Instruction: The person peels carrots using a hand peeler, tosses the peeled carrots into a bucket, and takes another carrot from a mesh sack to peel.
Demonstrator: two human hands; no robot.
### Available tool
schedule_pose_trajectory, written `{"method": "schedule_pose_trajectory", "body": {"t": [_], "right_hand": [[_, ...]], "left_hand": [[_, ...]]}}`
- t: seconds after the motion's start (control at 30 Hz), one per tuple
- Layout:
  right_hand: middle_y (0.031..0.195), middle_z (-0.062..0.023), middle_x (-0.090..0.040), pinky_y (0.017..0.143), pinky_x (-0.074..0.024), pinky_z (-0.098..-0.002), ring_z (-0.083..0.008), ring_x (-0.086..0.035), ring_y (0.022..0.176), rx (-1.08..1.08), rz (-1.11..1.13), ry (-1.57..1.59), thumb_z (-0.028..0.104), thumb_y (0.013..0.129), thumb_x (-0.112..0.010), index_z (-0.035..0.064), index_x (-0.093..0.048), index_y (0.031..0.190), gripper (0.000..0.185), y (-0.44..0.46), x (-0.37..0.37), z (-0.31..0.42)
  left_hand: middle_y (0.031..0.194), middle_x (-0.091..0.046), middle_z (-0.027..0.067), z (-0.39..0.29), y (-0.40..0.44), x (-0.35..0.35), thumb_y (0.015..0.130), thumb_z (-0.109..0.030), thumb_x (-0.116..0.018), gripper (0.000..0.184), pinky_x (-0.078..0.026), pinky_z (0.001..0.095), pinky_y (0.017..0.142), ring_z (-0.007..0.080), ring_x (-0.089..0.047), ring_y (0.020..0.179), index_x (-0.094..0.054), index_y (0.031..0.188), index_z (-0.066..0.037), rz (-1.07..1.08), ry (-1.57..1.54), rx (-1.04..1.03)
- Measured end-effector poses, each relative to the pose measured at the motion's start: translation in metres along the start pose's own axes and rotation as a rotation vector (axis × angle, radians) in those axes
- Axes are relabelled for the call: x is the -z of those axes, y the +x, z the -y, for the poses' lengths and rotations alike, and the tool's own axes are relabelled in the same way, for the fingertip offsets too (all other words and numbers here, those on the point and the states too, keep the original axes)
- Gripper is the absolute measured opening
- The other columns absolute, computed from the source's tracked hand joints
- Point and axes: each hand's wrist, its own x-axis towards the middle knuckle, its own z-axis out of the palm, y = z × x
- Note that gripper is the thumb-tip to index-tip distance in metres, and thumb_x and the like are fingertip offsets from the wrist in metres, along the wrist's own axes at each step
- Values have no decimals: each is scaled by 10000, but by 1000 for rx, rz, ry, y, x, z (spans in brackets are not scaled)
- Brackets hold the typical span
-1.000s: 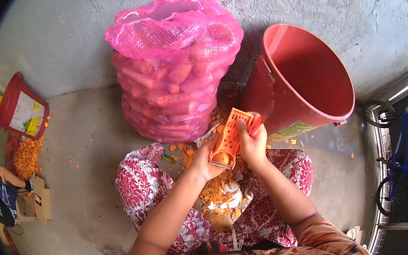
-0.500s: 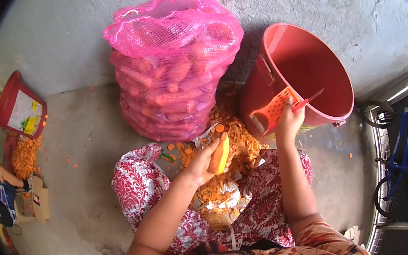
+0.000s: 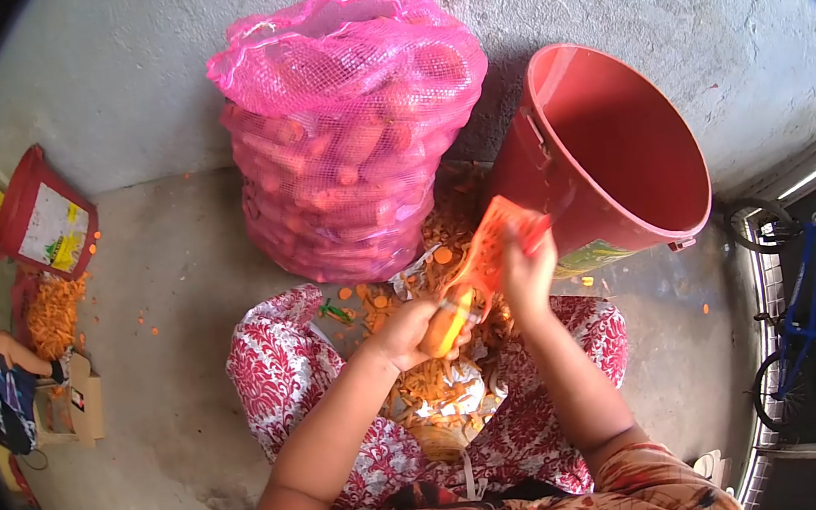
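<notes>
Your left hand (image 3: 405, 334) has fingers wrapped round the carrot (image 3: 445, 331), over the peelings (image 3: 433, 390). Your right hand (image 3: 529, 276) clamps the orange peeler (image 3: 491, 246), plus a red handle (image 3: 535, 232). Looks like a peeling stroke; motion blur, can't tell if it's cutting. Next move calls for a steady carrot, left fingers clear.

Orange peeler (image 3: 489, 244) — smooth plastic
</notes>
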Motion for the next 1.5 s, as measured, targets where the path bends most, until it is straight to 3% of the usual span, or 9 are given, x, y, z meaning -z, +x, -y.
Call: {"method": "schedule_pose_trajectory", "body": {"t": [0.07,0.1,0.17,0.27,0.6,0.73,1.03,1.23,1.5], "right_hand": [[693,-50,-503,579,-398,-255,-108,-450,624,45,-144,-90,88,817,-523,9,-468,826,96,24,14,-13],[657,13,-482,490,-362,-187,-42,-425,547,318,-286,-301,104,845,-485,32,-492,874,78,41,22,-22],[694,5,-498,524,-371,-186,-46,-436,586,-86,-336,65,102,847,-480,24,-496,882,87,53,35,-9],[725,2,-516,556,-388,-190,-52,-457,617,14,-238,65,101,850,-476,19,-499,893,95,41,33,-1],[742,-43,-515,604,-414,-240,-99,-485,666,-21,217,86,106,823,-538,4,-453,899,153,-22,-9,16],[774,-3,-499,633,-390,-193,-57,-451,696,-2,222,58,144,847,-517,13,-452,932,169,-27,-11,17],[709,-45,-510,591,-409,-252,-109,-475,632,19,149,-110,54,801,-531,7,-473,893,119,-27,-7,19],[649,27,-452,488,-348,-203,-39,-405,561,6,-267,-59,106,842,-490,56,-466,798,71,41,33,-8],[768,-4,-496,605,-395,-199,-55,-449,669,-13,93,102,111,842,-512,24,-456,902,120,-10,2,14]], "left_hand": [[837,-516,65,1,-1,1,870,-389,-353,347,-416,282,531,158,-497,686,-476,998,-90,75,-13,4],[844,-528,68,3,-1,0,875,-407,-353,362,-430,288,532,158,-512,682,-479,1008,-95,115,-21,7],[879,-526,59,1,-1,0,877,-417,-349,373,-444,298,570,154,-509,710,-466,1029,-97,75,-33,1],[865,-492,54,-4,-3,-12,873,-360,-365,329,-397,264,560,164,-471,744,-467,1013,-81,-168,-83,-90],[911,-590,71,-2,7,-4,865,-321,-368,329,-451,375,578,204,-573,762,-509,1051,-90,-129,-371,-165],[938,-581,37,-5,5,-7,875,-374,-363,357,-445,326,572,156,-561,758,-500,1077,-114,14,-375,-150],[865,-583,53,-5,7,-19,875,-352,-370,326,-435,342,538,184,-557,729,-511,1023,-99,-217,-255,-138],[831,-543,93,7,1,4,877,-375,-359,336,-406,311,524,206,-523,727,-491,989,-87,23,-220,7],[866,-567,21,0,10,9,845,-375,-443,300,-456,350,511,187,-559,701,-488,1042,-154,-224,-230,-216]]}}
